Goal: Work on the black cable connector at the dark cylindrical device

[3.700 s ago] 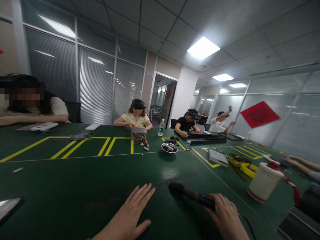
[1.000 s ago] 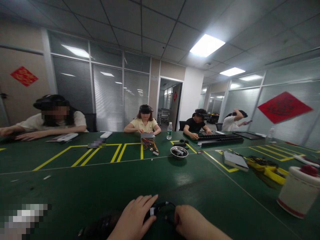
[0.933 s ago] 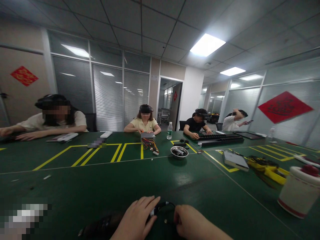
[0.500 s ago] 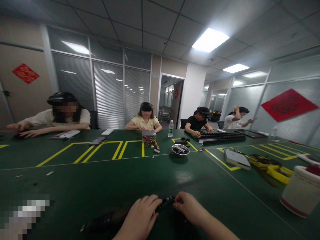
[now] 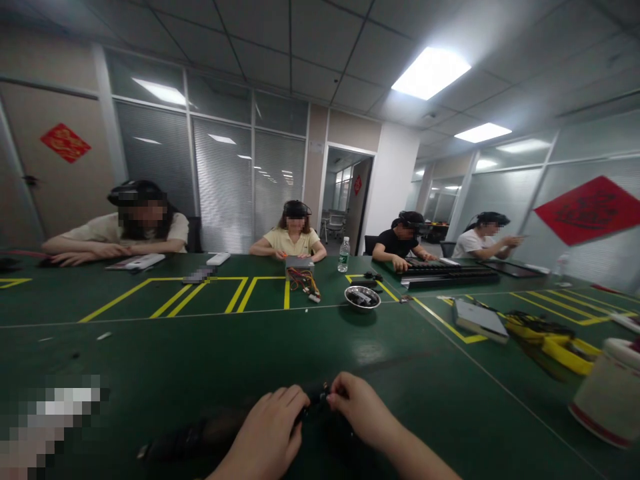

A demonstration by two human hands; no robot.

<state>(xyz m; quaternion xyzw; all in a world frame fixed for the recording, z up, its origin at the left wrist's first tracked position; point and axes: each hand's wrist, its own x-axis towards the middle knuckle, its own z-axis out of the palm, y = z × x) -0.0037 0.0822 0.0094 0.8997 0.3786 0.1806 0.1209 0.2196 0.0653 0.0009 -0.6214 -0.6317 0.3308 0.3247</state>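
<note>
Low in the view, my left hand (image 5: 273, 423) is closed over a long black object (image 5: 200, 433), dark and blurred against the table, so I cannot make out its kind. A small metallic tip shows at its left end. My right hand (image 5: 360, 407) is closed in a pinch at the black far end, by a small shiny part (image 5: 323, 393), right beside my left fingertips. Whatever lies between the pinching fingers is too small to name. Below the hands the table is in shadow.
The green table (image 5: 200, 363) bears yellow tape lines. Ahead stand a metal bowl (image 5: 363, 307) of small dark parts, a water bottle (image 5: 343, 255) and a grey box (image 5: 299, 268) with coloured wires. Rightward are yellow trays (image 5: 570, 353) and a white tub (image 5: 610, 393). Several people sit opposite.
Both hands have shifted slightly left with the black object, the right hand still pinching its end. Across the table, the person at far right has lowered a raised hand.
</note>
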